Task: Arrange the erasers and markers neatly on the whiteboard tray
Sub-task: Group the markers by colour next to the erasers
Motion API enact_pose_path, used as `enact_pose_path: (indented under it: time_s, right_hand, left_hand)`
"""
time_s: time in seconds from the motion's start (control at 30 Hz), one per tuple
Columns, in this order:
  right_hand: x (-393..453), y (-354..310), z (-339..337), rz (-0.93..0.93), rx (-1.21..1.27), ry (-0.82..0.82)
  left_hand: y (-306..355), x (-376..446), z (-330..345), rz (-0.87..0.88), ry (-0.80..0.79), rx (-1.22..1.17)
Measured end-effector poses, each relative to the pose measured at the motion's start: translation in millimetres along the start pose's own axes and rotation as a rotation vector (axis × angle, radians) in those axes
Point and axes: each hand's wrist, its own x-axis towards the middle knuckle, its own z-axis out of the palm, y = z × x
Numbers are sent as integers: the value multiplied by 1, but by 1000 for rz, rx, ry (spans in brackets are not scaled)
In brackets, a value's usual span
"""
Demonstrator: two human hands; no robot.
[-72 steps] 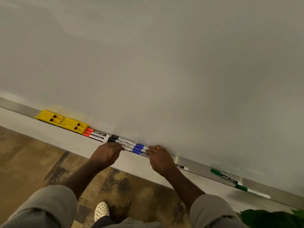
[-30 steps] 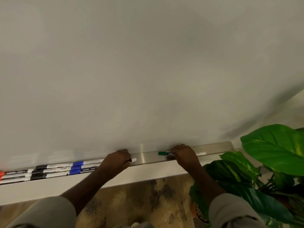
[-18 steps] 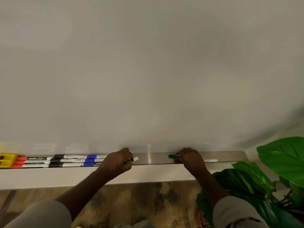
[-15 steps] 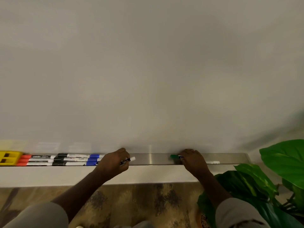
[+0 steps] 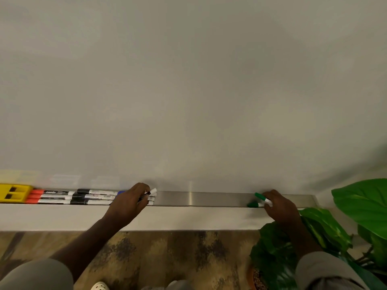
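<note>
A metal whiteboard tray point(image 5: 205, 198) runs along the bottom of the board. At its left end sits a yellow eraser point(image 5: 12, 192), then red-capped markers point(image 5: 41, 196) and black-capped markers point(image 5: 94, 197) in rows. My left hand point(image 5: 128, 203) rests over the blue-capped markers, whose white ends point(image 5: 151, 200) stick out to the right, and pinches one marker point(image 5: 151, 192) tilted up. My right hand point(image 5: 279, 205) near the tray's right end holds two green-capped markers point(image 5: 259, 200), one tilted up, one lying low by the tray.
A large leafy potted plant point(image 5: 335, 233) stands under the tray's right end, close to my right arm. The whiteboard point(image 5: 188, 91) fills the view above. Patterned floor point(image 5: 167, 256) and a white shoe point(image 5: 99, 286) lie below.
My view swung right along the tray. My right hand went to the green markers and gathered both; one green marker now tilts upward. My left hand stayed on the blue markers' end.
</note>
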Motion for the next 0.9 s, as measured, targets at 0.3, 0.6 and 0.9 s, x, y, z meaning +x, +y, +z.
enact_pose_path:
  time_s: [0.3,0.6,0.9]
  right_hand:
    - [11,10,5,12,-56,-212]
    - [16,0,10,20,21,-185]
    - [23,-131,38,-362,30,-133]
  left_hand:
    - [-8,5,1,-8,6,-11]
    - [-20,-5,-4,-86,118,-46]
    - [-57,-22,-12,-214,241,-91]
